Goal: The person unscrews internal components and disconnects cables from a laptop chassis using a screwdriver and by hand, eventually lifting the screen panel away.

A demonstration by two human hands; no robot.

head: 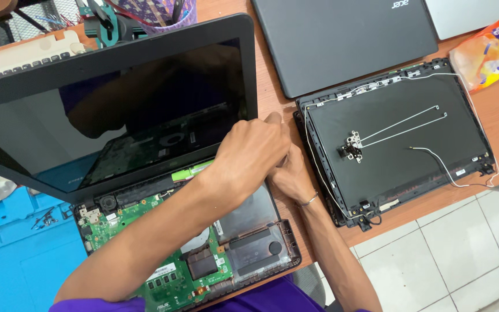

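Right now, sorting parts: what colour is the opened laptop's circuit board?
Green, seen in the head view: the circuit board.

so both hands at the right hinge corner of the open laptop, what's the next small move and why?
Probably ease the screen at that hinge. The left hand and right hand meet at the lower right screen corner, the base lies open with its green board bare, and the hinge itself is hidden beneath them.

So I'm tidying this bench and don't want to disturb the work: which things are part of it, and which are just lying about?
In use:
- opened laptop with bare green board
- left hand and right hand at its right hinge corner

Lying about:
- stripped lid shell
- closed grey laptop
- orange snack bag
- blue mat
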